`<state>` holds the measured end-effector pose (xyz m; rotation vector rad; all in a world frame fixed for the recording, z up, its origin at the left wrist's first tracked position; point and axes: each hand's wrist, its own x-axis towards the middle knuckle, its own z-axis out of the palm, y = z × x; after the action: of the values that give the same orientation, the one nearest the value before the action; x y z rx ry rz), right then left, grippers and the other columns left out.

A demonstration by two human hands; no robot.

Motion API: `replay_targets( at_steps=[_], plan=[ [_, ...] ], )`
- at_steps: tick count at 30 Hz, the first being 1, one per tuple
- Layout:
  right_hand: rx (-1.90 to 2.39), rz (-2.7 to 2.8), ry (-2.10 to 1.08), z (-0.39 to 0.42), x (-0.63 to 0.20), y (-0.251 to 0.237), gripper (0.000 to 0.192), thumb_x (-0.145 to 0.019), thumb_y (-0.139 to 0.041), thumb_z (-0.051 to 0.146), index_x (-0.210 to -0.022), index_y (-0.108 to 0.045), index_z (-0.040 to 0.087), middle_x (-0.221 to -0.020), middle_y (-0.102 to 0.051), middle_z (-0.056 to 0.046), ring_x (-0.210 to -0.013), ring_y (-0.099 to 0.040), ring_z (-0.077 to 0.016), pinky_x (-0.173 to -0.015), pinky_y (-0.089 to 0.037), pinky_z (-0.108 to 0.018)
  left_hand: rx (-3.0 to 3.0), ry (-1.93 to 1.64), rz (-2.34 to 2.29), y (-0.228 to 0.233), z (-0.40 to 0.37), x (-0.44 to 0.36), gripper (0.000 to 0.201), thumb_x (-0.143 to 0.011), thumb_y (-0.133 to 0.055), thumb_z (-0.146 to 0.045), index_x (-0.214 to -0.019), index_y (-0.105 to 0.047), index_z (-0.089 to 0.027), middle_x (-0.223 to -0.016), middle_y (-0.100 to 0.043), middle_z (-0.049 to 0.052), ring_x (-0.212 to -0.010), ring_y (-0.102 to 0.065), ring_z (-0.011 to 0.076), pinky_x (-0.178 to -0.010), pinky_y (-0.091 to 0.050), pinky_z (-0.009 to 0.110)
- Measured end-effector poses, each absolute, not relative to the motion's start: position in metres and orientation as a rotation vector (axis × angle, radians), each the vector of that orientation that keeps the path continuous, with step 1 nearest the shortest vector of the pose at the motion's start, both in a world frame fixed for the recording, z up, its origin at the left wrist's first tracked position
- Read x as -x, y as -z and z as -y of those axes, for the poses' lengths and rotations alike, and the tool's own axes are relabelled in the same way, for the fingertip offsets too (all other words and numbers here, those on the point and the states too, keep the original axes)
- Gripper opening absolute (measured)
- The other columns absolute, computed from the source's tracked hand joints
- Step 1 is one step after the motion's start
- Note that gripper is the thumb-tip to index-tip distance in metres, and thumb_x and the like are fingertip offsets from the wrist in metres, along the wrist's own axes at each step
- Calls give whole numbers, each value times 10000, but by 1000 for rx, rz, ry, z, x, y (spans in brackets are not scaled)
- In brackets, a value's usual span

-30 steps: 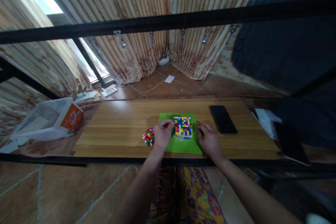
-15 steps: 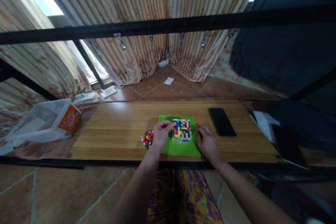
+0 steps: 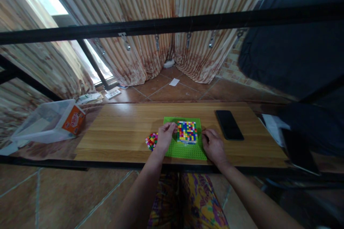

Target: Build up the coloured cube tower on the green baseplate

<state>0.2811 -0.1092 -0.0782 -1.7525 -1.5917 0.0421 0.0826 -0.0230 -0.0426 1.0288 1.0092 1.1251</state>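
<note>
A square block of small multicoloured bricks stands on a green studded baseplate. At its left edge is my left hand, thumb and fingers pinched together; anything between the fingertips is too small to make out. My right hand rests at the baseplate's right edge, its fingers curled and closed, and their contents are hidden. A loose pile of coloured bricks lies just left of my left hand, which partly covers it.
A dark phone lies on the wooden table to the right of the baseplate. Past the table's left end sits a clear plastic bin with an orange label. A black bar crosses above the table's far side.
The whole view has shifted slightly. My left fingertips have drawn back a little from the block's left edge; my right hand stays at the baseplate's edge.
</note>
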Motion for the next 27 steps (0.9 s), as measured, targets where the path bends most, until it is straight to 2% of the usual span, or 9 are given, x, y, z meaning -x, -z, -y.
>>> replay_targets(
  at_steps=[8, 17, 23, 27],
  plan=[
    [1755, 1585, -75, 110, -282, 79, 195, -905, -431, 245, -887, -622, 214, -943, -638, -87, -926, -594, -232, -861, -490, -378, -1069, -1135, -1048, 40, 22, -87, 228, -640, -779, -351, -636, -661, -156, -574, -579, -32, -544, -480, 80, -558, -390, 217],
    [1768, 1624, -35, 110, -284, 82, 196, -917, -433, 257, -901, -621, 204, -953, -635, -89, -926, -587, -229, -860, -484, -371, -1100, -1180, -1104, 45, 22, -92, 143, -662, -729, -264, -621, -648, -153, -594, -608, -22, -566, -523, 91, -584, -414, 219],
    [1750, 1648, 3, 110, -286, 84, 192, -914, -433, 256, -900, -618, 205, -912, -629, -83, -889, -584, -226, -835, -486, -365, -1162, -1182, -1166, 37, 27, -92, 166, -693, -711, -271, -598, -649, -150, -573, -601, -25, -547, -504, 92, -557, -386, 222],
    [1747, 1664, 19, 111, -288, 85, 193, -911, -443, 280, -897, -620, 203, -905, -628, -87, -885, -584, -233, -826, -484, -367, -1306, -1230, -1234, 26, 39, -62, 238, -804, -626, -334, -653, -661, -153, -571, -574, -30, -553, -498, 95, -546, -360, 222]
  ],
)
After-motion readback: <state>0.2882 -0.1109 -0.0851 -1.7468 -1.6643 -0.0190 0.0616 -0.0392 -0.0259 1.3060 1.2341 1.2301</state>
